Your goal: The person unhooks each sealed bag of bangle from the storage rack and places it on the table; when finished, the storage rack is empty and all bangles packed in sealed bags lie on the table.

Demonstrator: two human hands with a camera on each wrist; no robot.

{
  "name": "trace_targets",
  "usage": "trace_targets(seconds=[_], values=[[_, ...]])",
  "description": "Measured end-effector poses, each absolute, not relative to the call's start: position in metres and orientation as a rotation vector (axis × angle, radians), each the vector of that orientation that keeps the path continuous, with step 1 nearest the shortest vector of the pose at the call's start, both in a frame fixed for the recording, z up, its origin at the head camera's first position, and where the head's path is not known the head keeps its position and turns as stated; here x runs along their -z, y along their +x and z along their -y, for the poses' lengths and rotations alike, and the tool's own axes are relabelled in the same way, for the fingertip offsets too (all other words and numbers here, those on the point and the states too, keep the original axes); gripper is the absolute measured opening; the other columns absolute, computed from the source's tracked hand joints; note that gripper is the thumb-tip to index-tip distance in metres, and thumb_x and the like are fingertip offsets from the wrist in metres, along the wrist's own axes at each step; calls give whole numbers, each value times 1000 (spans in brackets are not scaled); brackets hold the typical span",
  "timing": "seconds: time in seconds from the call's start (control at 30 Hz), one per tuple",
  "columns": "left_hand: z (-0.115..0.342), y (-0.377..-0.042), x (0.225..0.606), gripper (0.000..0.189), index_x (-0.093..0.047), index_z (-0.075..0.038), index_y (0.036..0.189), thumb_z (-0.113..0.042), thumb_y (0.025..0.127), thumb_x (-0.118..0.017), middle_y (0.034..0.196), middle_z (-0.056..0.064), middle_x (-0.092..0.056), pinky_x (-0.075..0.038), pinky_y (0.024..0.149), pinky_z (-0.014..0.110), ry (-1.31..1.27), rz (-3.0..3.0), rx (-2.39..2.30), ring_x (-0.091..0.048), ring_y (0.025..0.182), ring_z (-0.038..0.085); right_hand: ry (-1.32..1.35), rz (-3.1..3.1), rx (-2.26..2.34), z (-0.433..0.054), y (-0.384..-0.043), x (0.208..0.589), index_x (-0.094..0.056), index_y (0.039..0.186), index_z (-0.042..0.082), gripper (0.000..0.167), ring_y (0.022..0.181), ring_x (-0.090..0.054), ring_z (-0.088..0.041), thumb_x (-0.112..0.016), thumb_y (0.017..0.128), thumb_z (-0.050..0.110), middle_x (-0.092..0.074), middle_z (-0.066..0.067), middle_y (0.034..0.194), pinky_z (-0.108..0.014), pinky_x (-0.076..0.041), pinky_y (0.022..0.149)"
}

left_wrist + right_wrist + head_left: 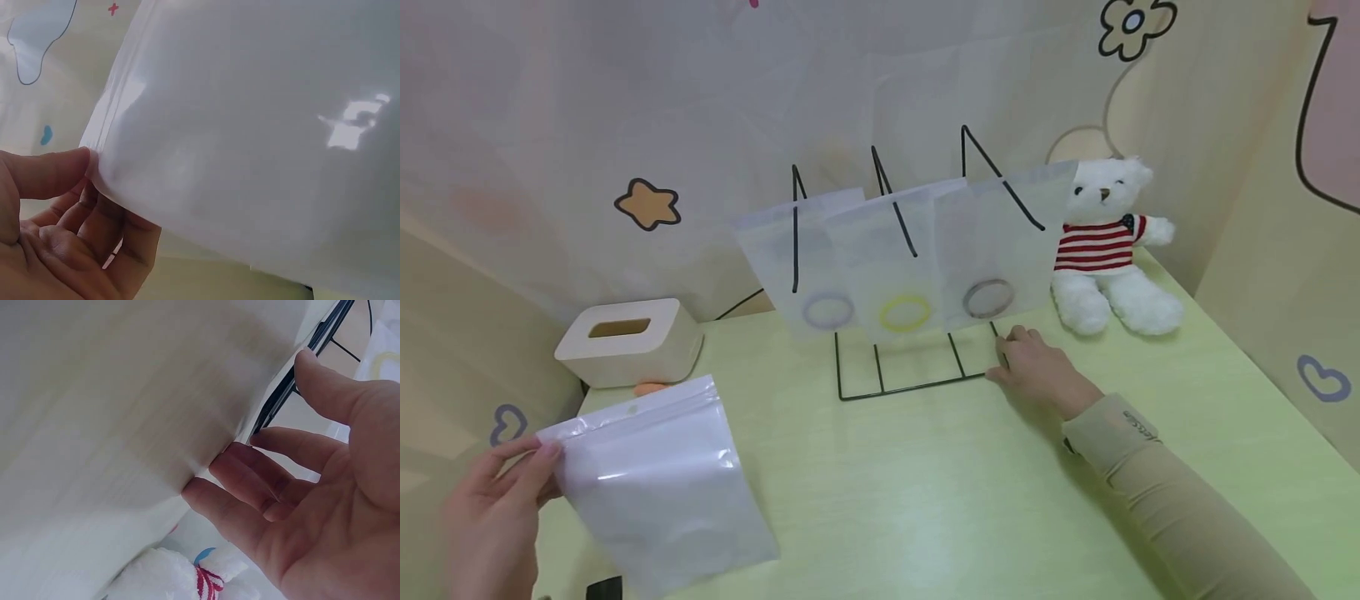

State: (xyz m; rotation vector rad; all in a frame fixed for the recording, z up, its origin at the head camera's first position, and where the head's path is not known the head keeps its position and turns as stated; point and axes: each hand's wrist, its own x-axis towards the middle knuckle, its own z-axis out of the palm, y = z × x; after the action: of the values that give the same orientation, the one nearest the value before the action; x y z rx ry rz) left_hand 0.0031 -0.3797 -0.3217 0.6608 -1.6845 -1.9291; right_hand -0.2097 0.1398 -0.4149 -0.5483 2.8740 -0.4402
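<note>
My left hand (pixel 501 508) pinches a glossy white zip bag (pixel 662 483) by one top corner, thumb on the near side. The bag hangs tilted over the table's left part; in the left wrist view its sheet (pixel 250 137) fills most of the picture. At the right front corner of a black wire rack (pixel 917 387), my right hand (pixel 1037 371) touches the base wire. Its thumb and forefinger tips lie apart along the wire (pixel 275 403), the other fingertips down on the table. Three translucent bags hang from the rack's hooks, showing a purple ring (pixel 828 311), a yellow ring (pixel 906 312) and a brownish ring (pixel 988 298).
A white teddy bear (pixel 1101 250) in a red-striped shirt sits right of the rack. At the back left stands a white tissue box (pixel 625 342), with a small orange thing (pixel 650 389) by it. A black object (pixel 604 588) lies at the near left edge.
</note>
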Motion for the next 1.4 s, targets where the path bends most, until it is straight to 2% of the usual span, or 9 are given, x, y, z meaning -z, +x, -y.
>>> trace_targets(seconds=[0.3,0.67,0.77,0.83,0.9,0.97,1.17,1.27,1.4], values=[[384,-10,340,19,-68,-8,107,-11,89,-71,86,-3,-74,-54,64,21,521,1943,1945,-69,67,14,-554,-2875,443,-140,-209,413,-51,134,-7,53,117,-43,-41,-60,97,30,-46,-25,130,-58,-47,82],[388,-28,367,10,-69,-22,102,-24,92,-68,82,-12,-71,-54,64,21,617,2295,1837,-67,67,11,-557,-2865,437,-141,-210,416,-49,135,-8,54,119,-43,-42,-59,97,30,-45,-25,131,-59,-48,83],[390,-32,374,20,-68,-17,111,-27,95,-65,83,-14,-70,-53,66,21,660,2394,1754,-68,69,11,-554,-2861,440,-141,-210,416,-48,136,-8,55,120,-42,-42,-59,98,30,-45,-25,131,-59,-47,84],[391,-34,378,34,-64,-10,124,-29,97,-61,88,-11,-70,-53,68,21,694,2479,1680,-68,72,11,-555,-2859,438,-141,-210,416,-47,137,-8,56,120,-42,-42,-59,98,30,-45,-25,131,-59,-48,84],[392,-36,382,48,-53,-1,136,-31,99,-56,100,-3,-70,-53,71,23,720,2577,1600,-68,75,11,-555,-2858,438,-141,-210,415,-47,137,-8,57,120,-42,-41,-59,98,30,-45,-25,131,-59,-48,83],[393,-39,385,54,-45,4,141,-31,101,-51,111,6,-67,-54,73,24,732,2658,1539,-67,78,10,-559,-2859,436,-140,-210,415,-47,137,-9,57,120,-42,-41,-59,97,30,-45,-25,131,-58,-48,83],[396,-39,389,61,-37,4,146,-36,102,-49,124,18,-61,-54,79,30,721,2809,1523,-66,83,10,-562,-2854,452,-140,-209,414,-46,137,-9,57,120,-42,-41,-59,98,30,-45,-25,131,-59,-47,85],[395,-39,388,68,-33,3,148,-43,100,-49,133,26,-54,-50,89,41,694,2890,1504,-67,89,16,-556,-2854,455,-141,-209,415,-46,138,-9,57,121,-42,-41,-58,98,30,-44,-25,132,-60,-47,85],[394,-40,388,79,-27,1,151,-54,97,-48,139,29,-47,-40,96,58,712,2983,1468,-65,97,24,-563,-2858,448,-141,-210,415,-45,138,-8,57,120,-41,-41,-58,98,30,-44,-25,132,-59,-47,84]])
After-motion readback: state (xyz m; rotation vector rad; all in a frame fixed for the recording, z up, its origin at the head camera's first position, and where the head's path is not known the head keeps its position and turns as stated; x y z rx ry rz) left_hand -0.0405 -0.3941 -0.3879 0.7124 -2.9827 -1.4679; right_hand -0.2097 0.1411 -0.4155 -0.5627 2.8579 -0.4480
